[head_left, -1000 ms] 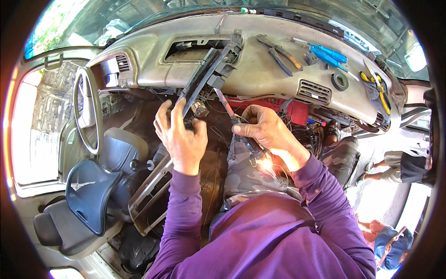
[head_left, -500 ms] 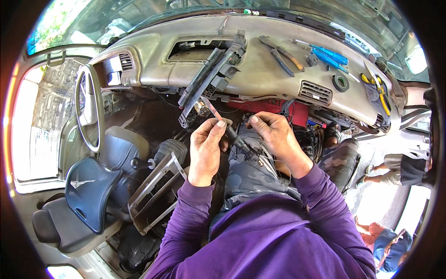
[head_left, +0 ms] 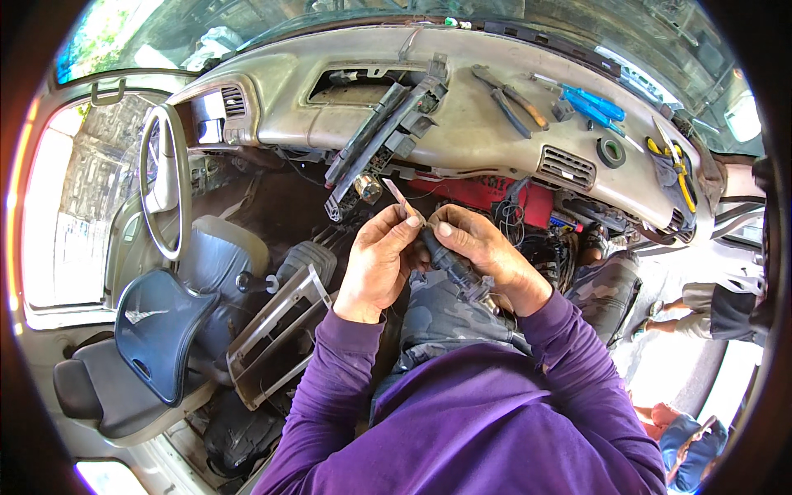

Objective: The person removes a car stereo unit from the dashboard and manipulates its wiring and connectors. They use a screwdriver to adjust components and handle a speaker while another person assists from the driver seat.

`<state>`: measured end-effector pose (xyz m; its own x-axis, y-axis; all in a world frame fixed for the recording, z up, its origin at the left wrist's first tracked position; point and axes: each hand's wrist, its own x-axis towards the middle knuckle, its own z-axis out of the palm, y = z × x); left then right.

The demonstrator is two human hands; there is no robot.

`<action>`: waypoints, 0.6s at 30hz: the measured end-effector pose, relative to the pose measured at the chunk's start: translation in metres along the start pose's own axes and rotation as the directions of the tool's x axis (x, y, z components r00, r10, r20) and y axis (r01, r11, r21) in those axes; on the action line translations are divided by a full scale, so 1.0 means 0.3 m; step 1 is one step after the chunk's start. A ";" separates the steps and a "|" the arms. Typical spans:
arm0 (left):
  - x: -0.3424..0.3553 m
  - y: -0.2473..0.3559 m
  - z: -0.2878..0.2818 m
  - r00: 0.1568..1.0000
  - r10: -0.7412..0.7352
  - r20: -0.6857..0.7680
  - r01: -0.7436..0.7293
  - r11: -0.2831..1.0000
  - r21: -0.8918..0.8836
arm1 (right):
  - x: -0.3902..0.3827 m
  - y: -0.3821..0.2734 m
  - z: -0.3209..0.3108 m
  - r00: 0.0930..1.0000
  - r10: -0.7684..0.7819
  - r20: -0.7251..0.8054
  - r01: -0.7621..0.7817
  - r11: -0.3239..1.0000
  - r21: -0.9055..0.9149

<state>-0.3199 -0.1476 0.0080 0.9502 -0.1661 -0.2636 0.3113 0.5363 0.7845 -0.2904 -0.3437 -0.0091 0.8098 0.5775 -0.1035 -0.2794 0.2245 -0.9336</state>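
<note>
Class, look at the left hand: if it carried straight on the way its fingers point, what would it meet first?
Probably the right hand: the left hand points up and rightward, fingertips already at the dark tool between them. Depth is unclear.

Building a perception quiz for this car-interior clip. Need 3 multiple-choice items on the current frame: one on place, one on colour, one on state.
1. Where do the blue-handled screwdrivers lie?
A. on top of the dashboard
B. on the driver's seat
C. in the person's lap

2. What colour are the person's sleeves?
A. grey
B. purple
C. orange

3. How do the hands stand?
A. both rest on the steering wheel
B. one hangs free, out of work
C. both are closed together on a small dark part

Answers:
1. A: they lie on the beige dashboard, beside the pliers and a roll of black tape.
2. B: both forearms show purple cloth.
3. C: the left hand and right hand meet at a dark cable-like part in front of the chest, away from the steering wheel.
</note>
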 end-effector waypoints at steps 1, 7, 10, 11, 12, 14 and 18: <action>0.002 0.001 0.007 1.000 0.014 -0.004 -0.014 0.999 0.034 | 0.002 -0.002 0.003 1.000 0.011 0.003 -0.011 1.000 0.018; 0.013 0.040 0.010 0.995 0.098 -0.027 -0.074 0.881 0.467 | -0.018 -0.050 0.029 0.989 0.147 0.016 -0.146 0.951 0.274; -0.021 0.078 0.059 0.878 0.476 0.043 -0.189 0.262 0.946 | 0.009 0.026 0.006 0.988 0.149 -0.041 -0.140 0.975 0.175; -0.010 0.084 0.024 0.742 0.664 0.097 -0.276 0.170 0.946 | 0.021 0.068 -0.010 0.989 0.130 -0.068 -0.122 0.985 0.120; 0.000 0.119 -0.022 0.632 0.753 0.184 -0.305 0.024 0.952 | 0.022 -0.005 0.014 0.983 0.169 -0.069 -0.163 0.982 0.093; 0.006 0.206 -0.039 0.710 0.691 0.132 -0.177 -0.006 0.984 | 0.045 -0.020 0.003 0.991 0.119 -0.066 -0.113 0.990 0.087; 0.066 0.286 -0.190 0.851 0.479 0.217 -0.151 -0.172 0.973 | 0.108 -0.008 0.013 0.993 0.114 -0.024 -0.108 0.982 0.157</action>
<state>-0.2750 -0.0577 0.0382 0.9598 -0.0639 0.2733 -0.1867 -0.8725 0.4516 -0.2655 -0.3224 -0.0088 0.7851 0.5800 -0.2172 -0.4430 0.2807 -0.8515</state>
